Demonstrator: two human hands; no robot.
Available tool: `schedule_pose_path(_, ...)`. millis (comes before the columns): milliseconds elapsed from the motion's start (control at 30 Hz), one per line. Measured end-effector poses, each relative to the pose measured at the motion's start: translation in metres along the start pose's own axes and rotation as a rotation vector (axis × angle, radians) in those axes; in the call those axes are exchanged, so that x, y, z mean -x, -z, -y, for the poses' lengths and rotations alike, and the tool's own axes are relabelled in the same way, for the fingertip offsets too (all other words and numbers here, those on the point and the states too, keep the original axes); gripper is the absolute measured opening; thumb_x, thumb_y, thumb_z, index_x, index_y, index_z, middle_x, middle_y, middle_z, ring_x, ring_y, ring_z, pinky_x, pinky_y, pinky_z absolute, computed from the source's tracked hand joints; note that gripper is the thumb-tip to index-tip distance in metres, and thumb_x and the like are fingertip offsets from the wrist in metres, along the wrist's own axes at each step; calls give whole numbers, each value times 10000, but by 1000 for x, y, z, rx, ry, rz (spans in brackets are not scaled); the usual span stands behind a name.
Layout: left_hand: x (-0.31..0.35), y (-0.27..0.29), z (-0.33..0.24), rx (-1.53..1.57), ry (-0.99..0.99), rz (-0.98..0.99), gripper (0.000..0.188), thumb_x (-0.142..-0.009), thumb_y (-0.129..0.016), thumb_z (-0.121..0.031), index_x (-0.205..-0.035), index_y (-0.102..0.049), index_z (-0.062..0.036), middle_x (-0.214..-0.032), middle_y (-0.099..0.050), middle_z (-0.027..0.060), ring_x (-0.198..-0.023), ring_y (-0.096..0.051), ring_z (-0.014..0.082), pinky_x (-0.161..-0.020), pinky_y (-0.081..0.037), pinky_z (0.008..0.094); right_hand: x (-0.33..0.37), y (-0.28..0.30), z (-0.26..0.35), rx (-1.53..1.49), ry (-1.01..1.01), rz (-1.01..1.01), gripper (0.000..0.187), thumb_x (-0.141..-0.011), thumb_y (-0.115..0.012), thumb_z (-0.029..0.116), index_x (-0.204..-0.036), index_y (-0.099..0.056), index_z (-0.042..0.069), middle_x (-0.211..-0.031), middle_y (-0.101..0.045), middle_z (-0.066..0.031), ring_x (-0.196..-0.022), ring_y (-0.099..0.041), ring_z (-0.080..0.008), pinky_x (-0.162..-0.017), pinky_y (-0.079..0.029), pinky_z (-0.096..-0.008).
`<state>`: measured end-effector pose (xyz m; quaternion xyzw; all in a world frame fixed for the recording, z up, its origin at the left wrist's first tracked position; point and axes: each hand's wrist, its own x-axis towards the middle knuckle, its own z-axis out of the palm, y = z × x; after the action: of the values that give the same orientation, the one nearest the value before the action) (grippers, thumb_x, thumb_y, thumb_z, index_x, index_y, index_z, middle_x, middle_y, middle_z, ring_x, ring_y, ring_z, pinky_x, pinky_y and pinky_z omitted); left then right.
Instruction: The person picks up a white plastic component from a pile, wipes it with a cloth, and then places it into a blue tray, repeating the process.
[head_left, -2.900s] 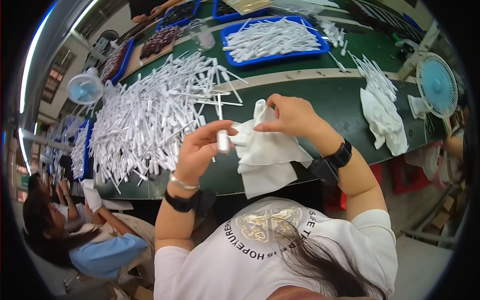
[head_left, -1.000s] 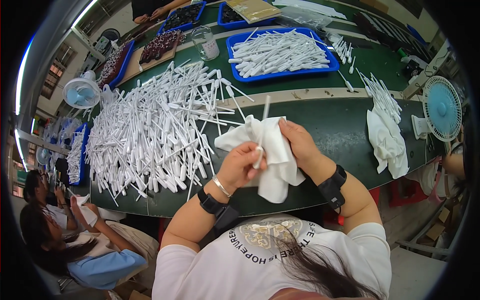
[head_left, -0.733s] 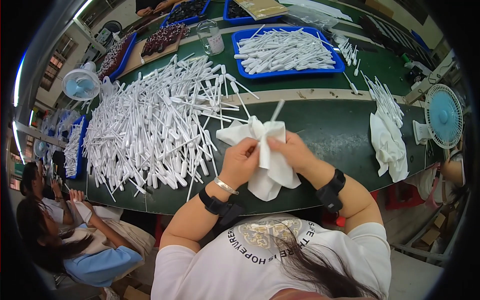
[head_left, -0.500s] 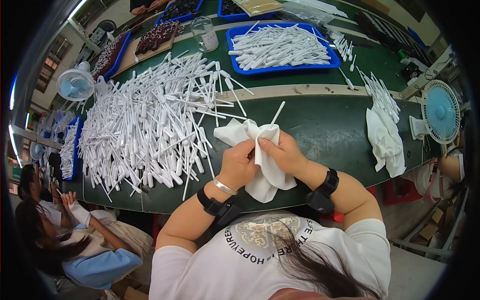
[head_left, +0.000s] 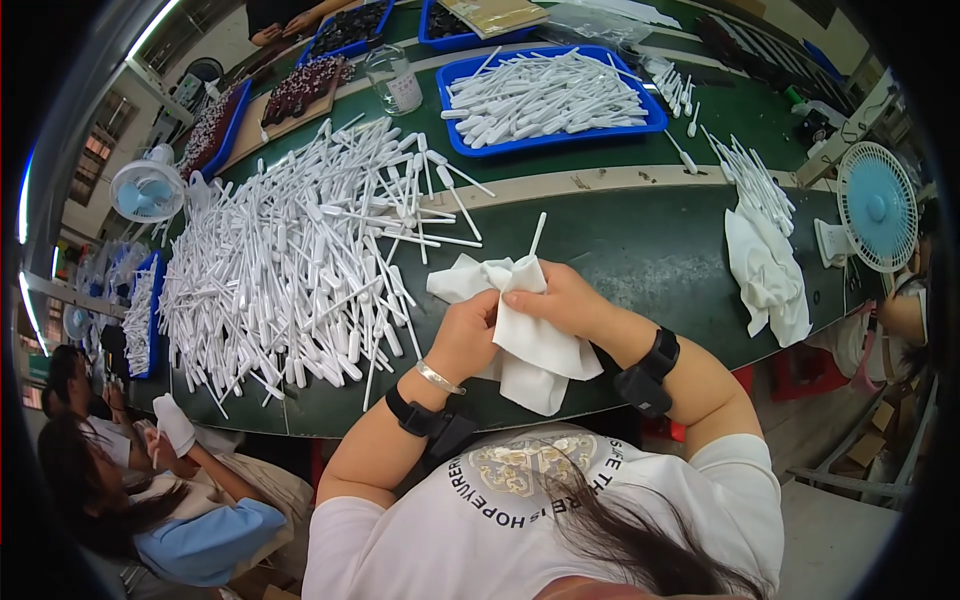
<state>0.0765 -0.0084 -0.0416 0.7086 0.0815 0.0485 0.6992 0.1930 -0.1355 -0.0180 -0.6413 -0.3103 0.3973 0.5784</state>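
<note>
A white cloth (head_left: 530,345) is held between both hands over the green table (head_left: 640,250). My right hand (head_left: 562,300) pinches the cloth around a thin white plastic piece (head_left: 537,235) whose tip sticks up out of the folds. My left hand (head_left: 468,335) grips the cloth's lower left part from below. A large heap of the same white plastic pieces (head_left: 300,270) lies just left of my hands.
A blue tray (head_left: 545,100) of white pieces stands at the back with a clear jar (head_left: 392,80) beside it. More pieces and a second white cloth (head_left: 768,275) lie right, near a small blue fan (head_left: 875,205). Another fan (head_left: 145,190) stands far left. Other people sit at lower left.
The hands have come down from in front of me toward the table. The white piece has slid deeper into the cloth, and both hands have closed around it.
</note>
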Motion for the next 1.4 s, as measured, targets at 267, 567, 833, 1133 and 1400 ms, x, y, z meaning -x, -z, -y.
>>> schedule_pose_path(267,6,-7,-22,-18,149,92,121,-808,-555,-97,-889,-538,-9,-736,-583,50,-549,-507,62,-472,-378,176,-1,26,23,-429,-9,-218,247,-767,-609,171,-949,-548,15,-831,-591,-60,-712,-566,-110,-627,-469,-255)
schedule_pose_path(567,-1,7,-16,872,456,216,180,-881,-424,-151,-938,-512,-4,-646,-516,44,-411,-390,82,-374,-311,173,5,2,15,-295,-26,20,226,-787,-592,192,-918,-560,12,-827,-596,-55,-712,-577,-117,-627,-475,-256)
schedule_pose_path(833,-2,11,-14,559,269,337,193,-887,-417,-174,-945,-499,-9,-580,-471,28,-404,-356,70,-365,-282,182,-6,28,14,-570,90,-356,224,-833,-536,212,-927,-558,10,-833,-601,-46,-719,-583,-126,-632,-475,-255)
schedule_pose_path(1133,-2,3,-14,33,-56,-82,183,-876,-440,-166,-956,-517,-21,-601,-490,-6,-448,-384,60,-395,-287,178,-13,26,12,-557,-82,-288,334,-879,-452,336,-943,-551,23,-812,-592,-37,-720,-567,-109,-633,-466,-239)
schedule_pose_path(1400,-1,-4,-15,475,334,-57,192,-866,-449,-150,-980,-532,-18,-631,-528,0,-467,-440,51,-428,-330,151,10,-28,11,-468,-69,-49,337,-904,-397,334,-917,-551,34,-794,-583,-30,-697,-545,-75,-603,-449,-227)
